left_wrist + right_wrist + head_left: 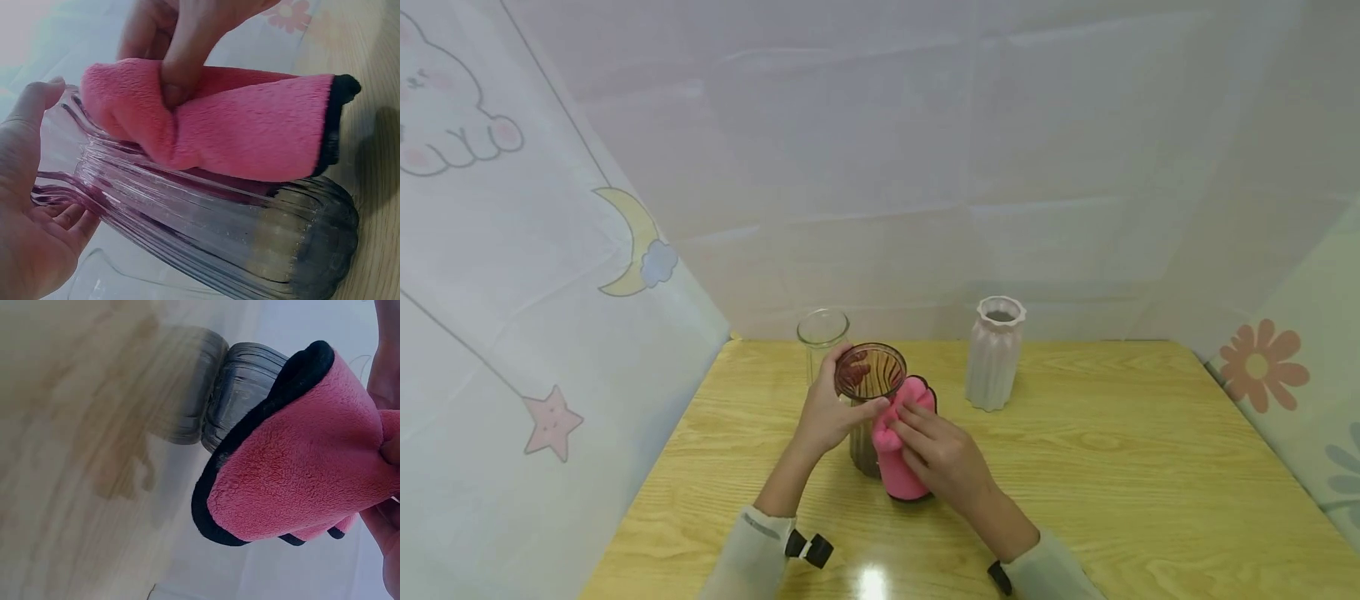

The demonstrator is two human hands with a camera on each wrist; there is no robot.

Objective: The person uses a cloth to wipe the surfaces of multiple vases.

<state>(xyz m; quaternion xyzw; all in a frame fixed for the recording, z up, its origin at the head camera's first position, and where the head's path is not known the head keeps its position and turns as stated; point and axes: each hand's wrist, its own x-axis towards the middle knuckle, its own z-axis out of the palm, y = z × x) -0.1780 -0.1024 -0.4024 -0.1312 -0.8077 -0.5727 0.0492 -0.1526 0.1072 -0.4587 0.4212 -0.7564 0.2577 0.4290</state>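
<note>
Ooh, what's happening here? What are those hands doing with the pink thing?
A person's left hand is gripping a purple-tinted glass vase near its rim. The right hand is pinching a pink cloth with black edging and holding it against the side of that vase. Two other vases stand on the wooden table: a clear glass vase, partly hidden behind the left hand, and a white vase over to the right. Neither hand is touching the white one.
</note>
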